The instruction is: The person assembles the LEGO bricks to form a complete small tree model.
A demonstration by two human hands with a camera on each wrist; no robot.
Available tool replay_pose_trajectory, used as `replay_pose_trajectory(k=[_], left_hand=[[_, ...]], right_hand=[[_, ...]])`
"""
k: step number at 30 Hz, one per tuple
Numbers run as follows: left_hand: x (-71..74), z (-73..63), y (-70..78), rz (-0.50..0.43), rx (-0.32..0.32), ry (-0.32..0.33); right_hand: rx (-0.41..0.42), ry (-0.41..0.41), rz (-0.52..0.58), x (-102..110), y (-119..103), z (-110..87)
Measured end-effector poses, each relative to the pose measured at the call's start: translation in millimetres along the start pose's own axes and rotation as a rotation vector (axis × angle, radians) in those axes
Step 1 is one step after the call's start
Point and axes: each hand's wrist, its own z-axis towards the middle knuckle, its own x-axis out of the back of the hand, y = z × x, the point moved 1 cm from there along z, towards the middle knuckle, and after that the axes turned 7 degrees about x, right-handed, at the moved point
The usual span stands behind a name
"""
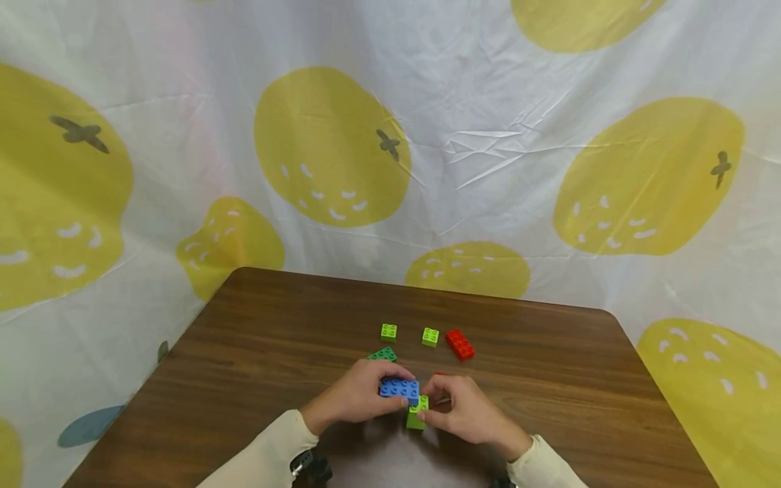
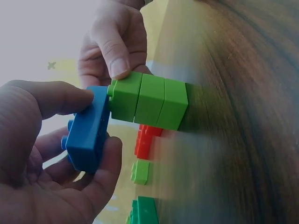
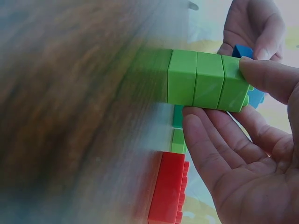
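My left hand grips a blue eight-stud brick between thumb and fingers. A stack of three lime green bricks stands upright on the table, pinched near its top by my right hand. In the left wrist view one end of the blue brick lies over the studs of the green stack; whether they are pressed together I cannot tell. The right wrist view shows the stack between thumb and fingers, the blue brick partly hidden behind it.
Beyond the hands on the wooden table lie two small lime green bricks, one left and one right, and a red brick. A dark green brick is partly behind my left hand. Lemon-print cloth hangs behind.
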Motion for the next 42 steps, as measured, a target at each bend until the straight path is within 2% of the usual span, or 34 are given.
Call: replay_pose_trajectory(k=[10, 17, 25, 30, 35, 42], left_hand=[[-3.4, -4.0, 2.4, -0.055, 0.001, -0.007], [-5.0, -4.8, 1.2, -0.053, 0.01, -0.003], [-3.6, -6.0, 2.8, -0.075, -0.016, 0.013], [-3.4, -5.4, 3.2, -0.058, -0.025, 0.016], [-3.0, -0.6, 4.5, -0.024, -0.046, 0.014], [-2.9, -0.2, 6.0, -0.005, -0.026, 0.001]], right_hand=[[-0.011, -0.005, -0.008, -1.8, -0.4, 0.4], [-0.041, -0.017, 0.01, -3.7, 1.4, 0.0], [-0.035, -0.018, 0.001, -3.7, 0.9, 0.6], [-0.015, -0.022, 0.003, -3.0, -1.1, 0.9], [0.023, -0.006, -0.05, 0.9, -3.2, 0.9], [0.039, -0.042, -0.086, 5.8, -0.6, 0.9]])
